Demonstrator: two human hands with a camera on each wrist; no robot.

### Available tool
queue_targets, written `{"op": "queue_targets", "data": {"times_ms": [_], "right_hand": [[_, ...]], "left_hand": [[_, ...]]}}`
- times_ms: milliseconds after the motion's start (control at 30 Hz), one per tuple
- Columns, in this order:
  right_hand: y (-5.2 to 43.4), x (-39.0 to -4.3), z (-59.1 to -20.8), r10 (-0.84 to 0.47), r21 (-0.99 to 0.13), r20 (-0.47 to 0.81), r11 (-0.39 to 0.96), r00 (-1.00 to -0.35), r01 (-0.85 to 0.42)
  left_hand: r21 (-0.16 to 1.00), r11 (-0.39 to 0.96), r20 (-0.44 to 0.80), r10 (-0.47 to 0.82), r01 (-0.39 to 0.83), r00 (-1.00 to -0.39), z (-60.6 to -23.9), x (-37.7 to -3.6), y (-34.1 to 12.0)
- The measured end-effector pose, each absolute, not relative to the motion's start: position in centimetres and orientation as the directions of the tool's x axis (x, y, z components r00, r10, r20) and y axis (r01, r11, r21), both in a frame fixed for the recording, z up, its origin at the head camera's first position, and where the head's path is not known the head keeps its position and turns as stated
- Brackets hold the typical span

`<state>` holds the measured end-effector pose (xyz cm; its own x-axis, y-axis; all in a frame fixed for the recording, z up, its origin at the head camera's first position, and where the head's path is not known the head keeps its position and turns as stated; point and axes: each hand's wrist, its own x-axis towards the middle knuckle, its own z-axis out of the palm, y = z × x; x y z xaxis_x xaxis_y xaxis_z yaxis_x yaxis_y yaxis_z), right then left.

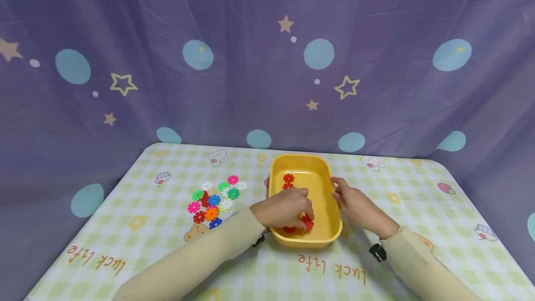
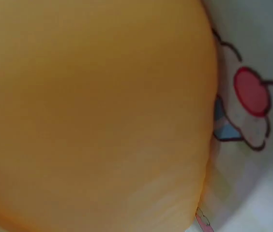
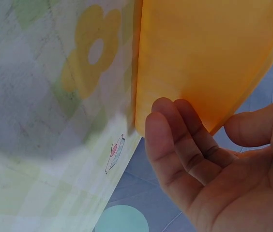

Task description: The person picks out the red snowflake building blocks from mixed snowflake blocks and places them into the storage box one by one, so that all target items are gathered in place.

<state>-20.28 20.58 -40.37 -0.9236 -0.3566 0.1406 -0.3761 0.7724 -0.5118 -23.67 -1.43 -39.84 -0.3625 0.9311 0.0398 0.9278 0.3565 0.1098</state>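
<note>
The left hand (image 1: 288, 206) pinches a red disc (image 1: 308, 223), partly hiding it. The right hand (image 1: 358, 204) grips the yellow tray (image 1: 326, 212).

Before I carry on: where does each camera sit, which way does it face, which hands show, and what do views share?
Head: worn on the head, facing forward and down at the yellow tray and discs; both sleeves, left hand and right hand show.
Left wrist: faces the tray's wall, close up; no hand shows.
Right wrist: faces the tray's wall and tablecloth; right hand shows.
Shared: head and right wrist both show right hand and tray.
</note>
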Motion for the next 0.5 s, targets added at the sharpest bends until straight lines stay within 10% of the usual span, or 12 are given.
{"op": "queue_targets", "data": {"times_ms": [500], "right_hand": [[20.6,-20.3,-40.3,-0.373,-0.511,0.165,0.760,-0.913,-0.402]], "left_hand": [[0.027,0.386,-0.058,0.922,0.922,-0.384,-39.3,-23.0,-0.1]]}}
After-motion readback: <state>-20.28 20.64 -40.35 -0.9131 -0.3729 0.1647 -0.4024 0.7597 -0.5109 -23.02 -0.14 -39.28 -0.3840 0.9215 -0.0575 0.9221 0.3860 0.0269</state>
